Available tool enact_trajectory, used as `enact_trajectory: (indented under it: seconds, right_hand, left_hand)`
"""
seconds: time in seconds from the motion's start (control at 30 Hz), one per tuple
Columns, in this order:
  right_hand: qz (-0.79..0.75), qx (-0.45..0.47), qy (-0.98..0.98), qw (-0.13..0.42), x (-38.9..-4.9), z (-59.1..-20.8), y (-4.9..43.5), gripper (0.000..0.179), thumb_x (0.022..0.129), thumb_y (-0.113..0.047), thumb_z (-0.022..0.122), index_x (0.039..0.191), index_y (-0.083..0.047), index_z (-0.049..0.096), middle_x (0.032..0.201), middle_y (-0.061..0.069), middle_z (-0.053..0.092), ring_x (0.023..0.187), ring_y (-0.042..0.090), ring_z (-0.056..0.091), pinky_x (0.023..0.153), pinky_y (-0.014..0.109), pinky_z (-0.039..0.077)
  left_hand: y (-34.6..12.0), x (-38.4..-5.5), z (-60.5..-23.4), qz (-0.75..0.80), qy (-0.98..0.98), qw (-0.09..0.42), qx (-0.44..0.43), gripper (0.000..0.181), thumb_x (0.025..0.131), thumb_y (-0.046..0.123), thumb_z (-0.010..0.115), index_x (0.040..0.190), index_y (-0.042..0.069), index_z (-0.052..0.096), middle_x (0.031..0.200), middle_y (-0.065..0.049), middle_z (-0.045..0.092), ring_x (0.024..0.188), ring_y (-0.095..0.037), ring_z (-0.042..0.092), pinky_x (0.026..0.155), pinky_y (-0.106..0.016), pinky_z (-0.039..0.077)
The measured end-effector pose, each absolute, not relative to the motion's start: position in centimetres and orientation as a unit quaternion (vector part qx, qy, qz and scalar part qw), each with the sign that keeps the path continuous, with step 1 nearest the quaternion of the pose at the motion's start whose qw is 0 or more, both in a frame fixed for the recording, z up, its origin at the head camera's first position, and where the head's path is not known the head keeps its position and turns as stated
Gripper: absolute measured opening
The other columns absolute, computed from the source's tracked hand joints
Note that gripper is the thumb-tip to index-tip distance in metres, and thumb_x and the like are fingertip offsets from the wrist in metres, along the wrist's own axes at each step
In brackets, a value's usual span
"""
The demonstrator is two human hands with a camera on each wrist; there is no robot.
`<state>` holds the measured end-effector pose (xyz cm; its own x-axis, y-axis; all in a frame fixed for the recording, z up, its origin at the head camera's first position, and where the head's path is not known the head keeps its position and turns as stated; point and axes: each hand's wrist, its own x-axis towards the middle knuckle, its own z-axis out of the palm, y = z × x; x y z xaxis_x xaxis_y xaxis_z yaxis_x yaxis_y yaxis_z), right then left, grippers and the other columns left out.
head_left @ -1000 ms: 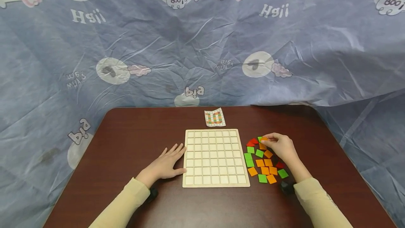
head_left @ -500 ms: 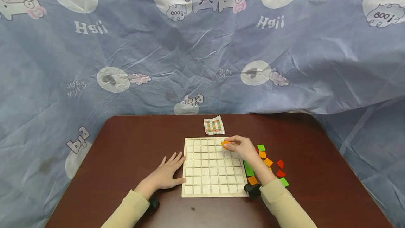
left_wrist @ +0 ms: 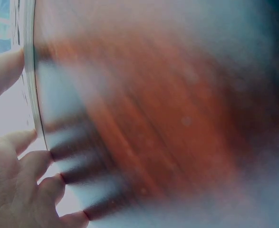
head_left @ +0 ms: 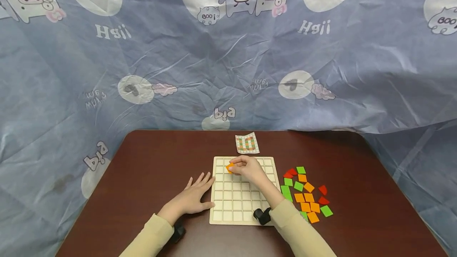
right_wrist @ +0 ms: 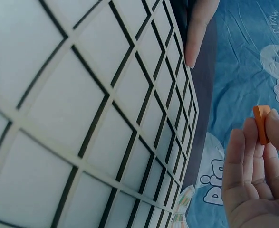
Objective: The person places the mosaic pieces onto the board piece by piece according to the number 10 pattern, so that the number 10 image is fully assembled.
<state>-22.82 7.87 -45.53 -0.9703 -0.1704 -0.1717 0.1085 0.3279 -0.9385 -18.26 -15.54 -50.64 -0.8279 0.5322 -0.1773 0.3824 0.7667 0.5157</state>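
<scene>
Over the far left part of a pale gridded board (head_left: 228,205), my right hand (head_left: 250,170) pinches an orange square tile (head_left: 229,167) between thumb and fingers. The right wrist view shows that tile (right_wrist: 261,125) edge-on, held above the board's grid (right_wrist: 96,109). My left hand (head_left: 192,197) lies with fingers spread on the table, its fingertips and thumb at the board's left edge. In the left wrist view, the left hand's fingers (left_wrist: 34,166) meet the table beside that edge. The visible grid squares hold no tiles; some are hidden by the right hand and forearm.
Loose orange tiles (head_left: 309,197), green tiles (head_left: 326,211) and red rounded pieces (head_left: 323,190) lie right of the board. A small paper with a coloured grid pattern (head_left: 247,143) lies behind it. A patterned blue cloth (head_left: 200,58) hangs beyond the brown table (head_left: 160,162).
My right hand has carried the orange tile leftward from the loose pieces to over the board's far left. The left hand has stayed at the board's edge. The head view has shifted slightly.
</scene>
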Motion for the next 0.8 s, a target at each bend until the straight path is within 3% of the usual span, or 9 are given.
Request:
enact_trajectory:
  seconds: [0.53, 0.8]
  right_hand:
    - [-0.526, -0.010, 0.845, 0.095, -25.2, -45.9, 7.0, 0.019, 0.091, -0.009, 0.069, 0.108, -0.002, 0.073, 0.099, 0.014, 0.073, 0.088, 0.030, 0.071, 0.078, 0.038, 0.060]
    - [-0.445, -0.056, 0.889, 0.088, -25.2, -46.8, 6.1, 0.017, 0.090, -0.004, 0.068, 0.105, -0.007, 0.075, 0.101, 0.010, 0.072, 0.090, 0.024, 0.068, 0.076, 0.034, 0.057]
  left_hand:
    - [-14.5, -19.3, -50.3, 0.226, 0.925, 0.163, 0.259, 0.082, 0.094, 0.046, 0.063, 0.157, 0.011, 0.025, 0.164, -0.016, 0.016, 0.153, -0.038, 0.010, 0.118, -0.067, 0.008]
    - [-14.1, -19.1, -50.7, 0.234, 0.920, 0.170, 0.266, 0.081, 0.094, 0.045, 0.062, 0.158, 0.010, 0.024, 0.165, -0.016, 0.014, 0.153, -0.038, 0.009, 0.118, -0.067, 0.007]
